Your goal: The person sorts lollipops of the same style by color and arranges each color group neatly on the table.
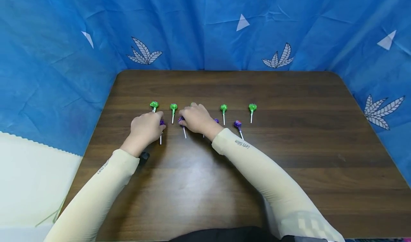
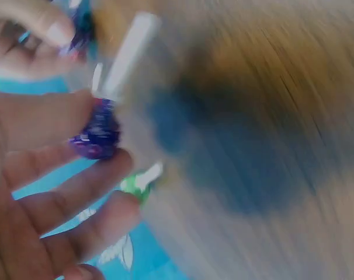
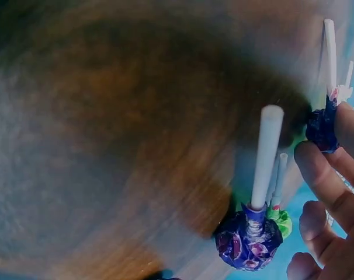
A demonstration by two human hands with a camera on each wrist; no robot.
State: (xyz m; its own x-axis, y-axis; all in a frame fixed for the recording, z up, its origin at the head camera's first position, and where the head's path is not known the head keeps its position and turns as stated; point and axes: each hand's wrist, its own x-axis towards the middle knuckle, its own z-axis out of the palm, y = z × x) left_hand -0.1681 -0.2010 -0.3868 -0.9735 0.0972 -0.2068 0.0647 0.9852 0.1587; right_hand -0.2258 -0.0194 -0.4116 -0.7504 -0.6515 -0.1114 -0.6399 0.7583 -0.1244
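Note:
A purple-wrapped lollipop (image 1: 162,122) is pinched at its candy end between the thumb and fingers of my left hand (image 1: 145,129); its white stick points toward me. In the left wrist view the same purple lollipop (image 2: 100,131) sits against the thumb, with the other fingers spread. To the right, my right hand (image 1: 196,119) pinches a second purple lollipop (image 1: 181,119) by its wrapped head, also seen as the purple lollipop (image 3: 322,129) in the right wrist view. Another purple lollipop (image 3: 248,240) lies beside that hand, partly hidden under the forearm in the head view.
Green lollipops lie in a back row: one (image 1: 154,104) beyond the left hand, one (image 1: 173,107) between the hands, two more (image 1: 223,108) at right. A purple lollipop (image 1: 237,124) lies right of the right wrist. Blue curtain (image 1: 205,28) borders the brown table (image 1: 289,128).

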